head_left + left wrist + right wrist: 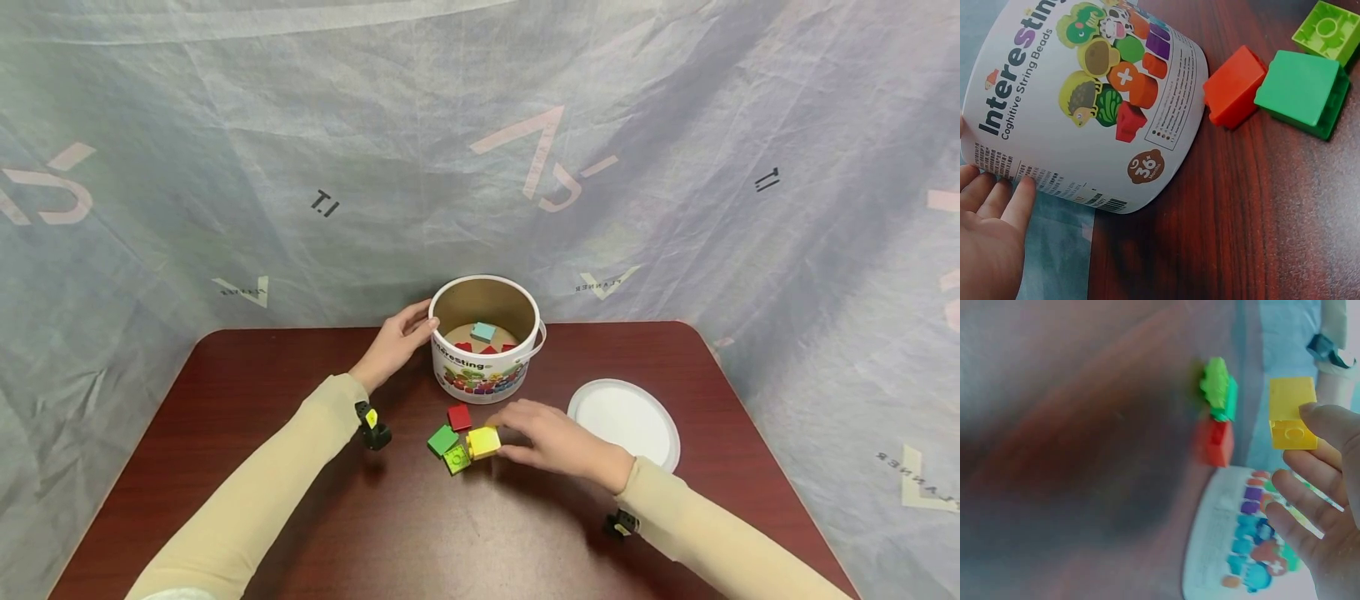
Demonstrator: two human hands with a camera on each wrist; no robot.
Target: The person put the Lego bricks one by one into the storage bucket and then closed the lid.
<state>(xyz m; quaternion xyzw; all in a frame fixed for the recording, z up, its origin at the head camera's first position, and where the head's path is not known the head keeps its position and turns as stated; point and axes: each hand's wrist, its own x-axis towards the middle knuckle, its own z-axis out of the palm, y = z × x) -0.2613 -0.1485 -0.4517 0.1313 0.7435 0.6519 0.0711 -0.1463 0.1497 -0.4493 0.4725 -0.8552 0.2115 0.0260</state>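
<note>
My right hand [551, 437] pinches a yellow toy block [483, 442] between thumb and fingers, beside the small group on the table. In the right wrist view the yellow block [1292, 412] has a stud facing the camera, and the other fingers are spread. Close by lie a red block [460, 417], a green block [443, 441] and a lime-green block [456, 459]. A white printed bucket [480, 379] stands behind them. My left hand [397, 343] rests against its left side, thumb at the rim; in the left wrist view straight fingers [1019, 209] touch the label.
Inside the bucket are a light-blue block [483, 332] and several red pieces. Its white handle [542, 337] hangs at the right. A round white lid [624, 423] lies on the brown table [360, 533] near my right wrist. A grey printed cloth [420, 183] hangs behind.
</note>
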